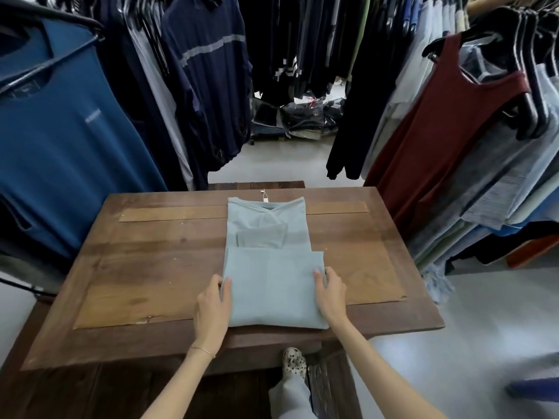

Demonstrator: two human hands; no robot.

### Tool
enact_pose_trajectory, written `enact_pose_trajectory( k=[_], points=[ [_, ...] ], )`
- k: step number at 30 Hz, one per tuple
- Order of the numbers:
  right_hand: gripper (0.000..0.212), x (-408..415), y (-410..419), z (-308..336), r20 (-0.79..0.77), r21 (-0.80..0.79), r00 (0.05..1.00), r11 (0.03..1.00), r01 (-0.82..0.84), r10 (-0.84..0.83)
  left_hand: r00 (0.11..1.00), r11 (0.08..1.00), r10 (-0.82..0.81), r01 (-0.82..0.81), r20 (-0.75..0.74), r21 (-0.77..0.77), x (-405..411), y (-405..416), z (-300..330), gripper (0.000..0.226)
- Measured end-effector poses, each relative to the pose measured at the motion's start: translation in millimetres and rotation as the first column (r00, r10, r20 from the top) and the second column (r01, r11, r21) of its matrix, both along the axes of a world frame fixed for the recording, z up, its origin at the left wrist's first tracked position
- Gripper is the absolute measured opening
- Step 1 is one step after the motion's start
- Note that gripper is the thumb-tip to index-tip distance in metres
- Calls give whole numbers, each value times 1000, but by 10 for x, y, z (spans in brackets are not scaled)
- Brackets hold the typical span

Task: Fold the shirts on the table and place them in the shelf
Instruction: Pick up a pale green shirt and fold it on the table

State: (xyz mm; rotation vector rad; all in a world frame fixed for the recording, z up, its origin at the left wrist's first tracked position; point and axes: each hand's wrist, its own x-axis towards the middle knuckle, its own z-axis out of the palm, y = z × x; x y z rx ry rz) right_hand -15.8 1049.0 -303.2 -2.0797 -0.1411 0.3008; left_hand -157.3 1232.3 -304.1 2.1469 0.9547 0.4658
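One light blue shirt (269, 261) lies on one brown wooden table (151, 267), roughly centred across the table's width, neckline at the far edge. One small white tag (265, 195) on a string lies on the table just beyond the neckline.

Two hands are in view. The left hand (211, 309) grasps the shirt's left edge, thumb on top of the fabric and fingers curled beneath. The right hand (329, 293) grasps the shirt's right edge likewise.

The table top is dark plank wood with a lighter rectangular inset panel, scuffed and speckled. It stands on a pale grey floor (484, 328). Hanging garments flank the table: a blue T-shirt (69, 140) to its left, a maroon tank top (447, 131) to its right, and dark garments beyond it.

The shirt is folded into a narrow column, sleeves tucked inward. Its lower portion is doubled up over the body, forming a wider rectangular layer nearest the person.
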Motion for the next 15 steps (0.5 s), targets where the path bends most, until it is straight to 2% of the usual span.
enact_pose_trajectory(
  k=[4, 6, 10, 15],
  points=[
    [35, -107, -2, 131, 194, 67, 980, 997, -45, 32, 992, 999, 33, -35, 118, 9, -136, -125, 132, 32],
    [34, -135, -11, 102, 175, 33, 984, 998, -46, 39, 991, 997, 76, -72, 113, -33, -229, -158, 64, 31],
    [33, -141, -43, -80, 21, -128, 1000, 992, -2, 4, 995, 990, 86, -79, 55, -116, -266, -167, 42, 21],
    [36, -160, 31, -33, 59, -207, 998, 978, -11, 24, 994, 992, 91, -96, -57, -85, -23, 8, 45, 40]
  ],
)
